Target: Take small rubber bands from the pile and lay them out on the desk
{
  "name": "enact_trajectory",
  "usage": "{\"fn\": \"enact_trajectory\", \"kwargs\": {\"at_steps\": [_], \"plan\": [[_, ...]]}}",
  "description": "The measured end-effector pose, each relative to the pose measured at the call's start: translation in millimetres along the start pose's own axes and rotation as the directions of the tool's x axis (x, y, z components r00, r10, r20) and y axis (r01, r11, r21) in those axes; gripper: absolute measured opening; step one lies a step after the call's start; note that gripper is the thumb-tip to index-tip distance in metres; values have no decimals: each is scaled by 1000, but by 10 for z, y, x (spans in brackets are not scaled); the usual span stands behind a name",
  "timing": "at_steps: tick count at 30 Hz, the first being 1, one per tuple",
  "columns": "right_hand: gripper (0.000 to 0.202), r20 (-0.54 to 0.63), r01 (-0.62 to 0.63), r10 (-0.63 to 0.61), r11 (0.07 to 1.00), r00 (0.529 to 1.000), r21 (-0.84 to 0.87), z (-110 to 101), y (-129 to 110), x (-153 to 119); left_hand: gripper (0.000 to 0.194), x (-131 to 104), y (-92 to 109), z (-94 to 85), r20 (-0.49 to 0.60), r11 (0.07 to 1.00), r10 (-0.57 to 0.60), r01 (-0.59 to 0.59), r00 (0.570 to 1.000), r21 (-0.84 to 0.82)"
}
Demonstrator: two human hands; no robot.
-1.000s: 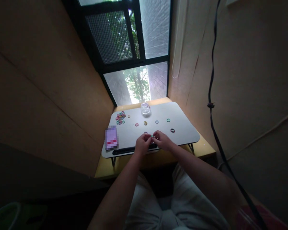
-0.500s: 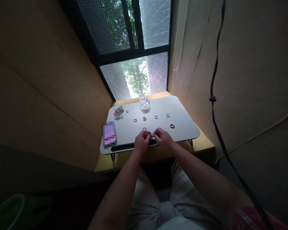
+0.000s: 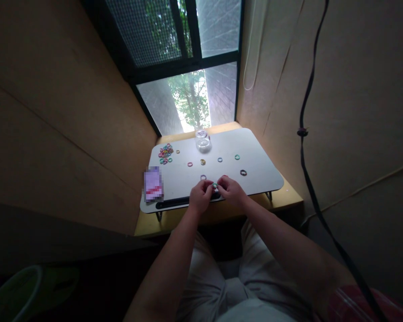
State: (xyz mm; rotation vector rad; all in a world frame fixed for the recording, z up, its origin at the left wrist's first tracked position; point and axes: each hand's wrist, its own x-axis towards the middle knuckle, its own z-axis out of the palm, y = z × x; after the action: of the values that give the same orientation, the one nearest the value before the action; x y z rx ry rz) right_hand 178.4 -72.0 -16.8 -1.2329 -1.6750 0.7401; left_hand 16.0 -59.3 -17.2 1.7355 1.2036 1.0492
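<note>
Near the front edge of a white lap table (image 3: 255, 147), my left hand (image 3: 200, 195) and my right hand (image 3: 231, 189) face each other with fingertips pinched. Between them they hold a small green hair tie (image 3: 215, 185), which looks like a ring. Just beyond my left fingers lies a lilac hair tie (image 3: 203, 177). Something red shows behind my right fingers, mostly hidden. Farther back lie a pink hair tie (image 3: 190, 164), a yellow one (image 3: 203, 162), a blue one (image 3: 220, 159) and a green one (image 3: 237, 157). A dark hair tie (image 3: 243, 172) rests to the right.
A pile of coloured hair ties (image 3: 165, 151) sits at the far left. A clear jar (image 3: 203, 141) stands at the back by the window. A blurred purple item (image 3: 153, 184) lies at the left edge, and a black strip (image 3: 173, 204) runs along the front. A dark cord (image 3: 305, 170) hangs at right.
The view has shifted slightly. My hands stay together at the front of the table, and the green hair tie between them now shows as a rounder loop.
</note>
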Motion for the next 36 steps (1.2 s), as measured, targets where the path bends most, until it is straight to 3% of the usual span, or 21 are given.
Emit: {"fn": "enact_trajectory", "kwargs": {"at_steps": [8,36], "plan": [[11,15,8,-9,1000,1000,21,1,18,-7,20,-18,42,-12,-17,987,46,-43,999,157],[11,27,-10,7,995,1000,96,-20,71,5,19,-21,37,-11,-18,982,25,-22,1000,187]]}}
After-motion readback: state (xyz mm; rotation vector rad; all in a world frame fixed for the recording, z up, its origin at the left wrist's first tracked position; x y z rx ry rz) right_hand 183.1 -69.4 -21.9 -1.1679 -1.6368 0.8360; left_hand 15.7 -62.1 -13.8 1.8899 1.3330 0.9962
